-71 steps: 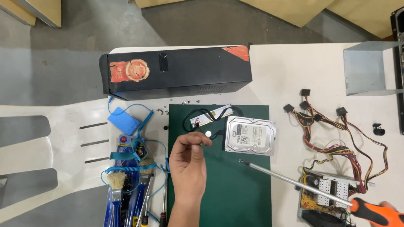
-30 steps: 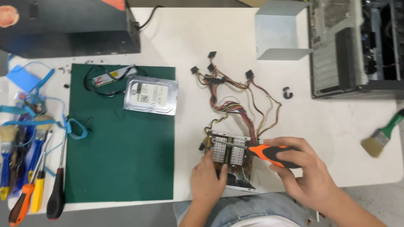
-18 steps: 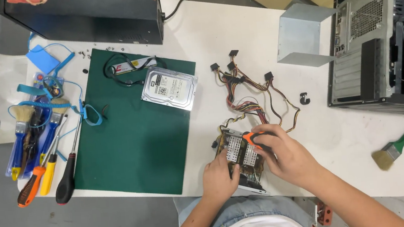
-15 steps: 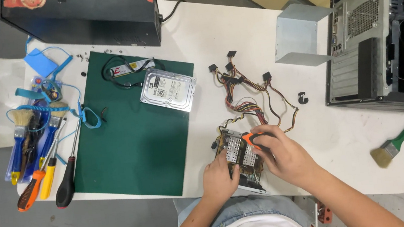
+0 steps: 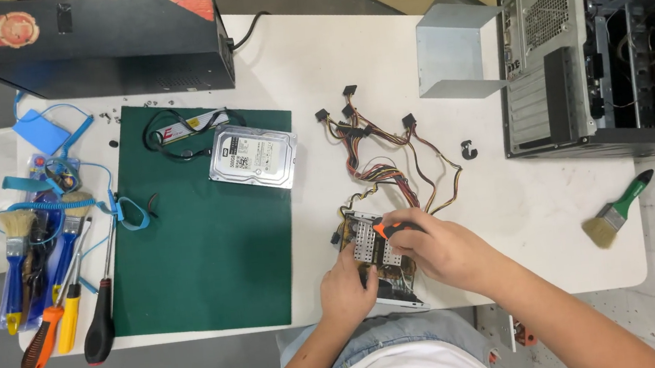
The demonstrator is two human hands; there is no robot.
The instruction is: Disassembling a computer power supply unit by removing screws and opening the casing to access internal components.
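Left hand [image 5: 348,287] steadies power supply [image 5: 374,254]; right hand [image 5: 440,249] grips screwdriver [image 5: 391,228]

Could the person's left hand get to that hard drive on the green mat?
Probably yes: the left hand rests on the power supply, and only bare green mat lies between it and the hard drive.

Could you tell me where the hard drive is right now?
In the head view, the hard drive lies on the green mat's upper right corner, left of the power supply cables.

Screwdriver [image 5: 389,229] mostly hidden inside right hand [image 5: 440,252]; tip unseen. Power supply [image 5: 376,256] partly covered by left hand [image 5: 348,287]. Computer case [image 5: 596,42] cut off right; screws [image 5: 105,116] perhaps, too small.
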